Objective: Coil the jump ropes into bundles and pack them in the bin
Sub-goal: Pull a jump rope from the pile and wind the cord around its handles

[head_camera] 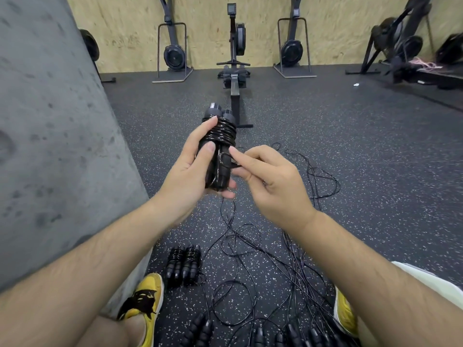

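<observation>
My left hand (193, 166) grips a black jump rope bundle (221, 132): two handles side by side with cord wound round their upper half. My right hand (265, 176) pinches the loose cord end against the lower part of the bundle. Two finished coiled bundles (184, 265) lie on the floor by my left shoe. Several loose black ropes (250, 249) sprawl tangled on the floor below my hands, their handles (288, 333) at the bottom edge. No bin is in view.
A grey concrete block (57, 136) fills the left side. A rowing machine (234, 68) stands straight ahead, with ski machines (174, 46) along the wooden wall and more equipment (411, 48) at the right. My yellow shoes (144, 304) rest on the speckled rubber floor.
</observation>
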A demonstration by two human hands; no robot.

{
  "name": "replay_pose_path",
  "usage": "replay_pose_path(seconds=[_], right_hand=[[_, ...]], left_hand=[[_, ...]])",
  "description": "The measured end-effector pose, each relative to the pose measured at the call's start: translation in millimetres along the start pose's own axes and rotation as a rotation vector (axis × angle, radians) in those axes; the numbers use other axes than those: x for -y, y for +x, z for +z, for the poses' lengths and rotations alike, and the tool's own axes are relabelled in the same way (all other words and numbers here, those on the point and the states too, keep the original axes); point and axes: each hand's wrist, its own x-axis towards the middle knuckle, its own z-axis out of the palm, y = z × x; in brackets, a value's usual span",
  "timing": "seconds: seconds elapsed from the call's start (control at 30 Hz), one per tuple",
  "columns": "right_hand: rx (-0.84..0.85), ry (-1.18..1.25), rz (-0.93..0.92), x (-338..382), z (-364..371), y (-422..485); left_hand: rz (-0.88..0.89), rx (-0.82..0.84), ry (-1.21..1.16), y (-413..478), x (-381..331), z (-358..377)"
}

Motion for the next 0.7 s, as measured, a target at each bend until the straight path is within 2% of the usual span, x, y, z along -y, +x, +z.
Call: replay_pose_path(seconds=[0.2, 0.43, 0.7], right_hand=[[0.011, -0.105, 0.019, -3.4, -3.5, 2.5], [0.079, -0.242, -0.061, -0.4, -8.8, 5.9], [0.151, -0.285, -0.178, -0.4, -17.2, 9.1]], left_hand=[[0.005, 0.023, -0.026, 0.8, -2.4, 1.2], [0.001, 0.024, -0.036, 1.6, -2.7, 4.7], [-0.029, 0.015, -0.078, 4.7, -8.7, 4.8]])
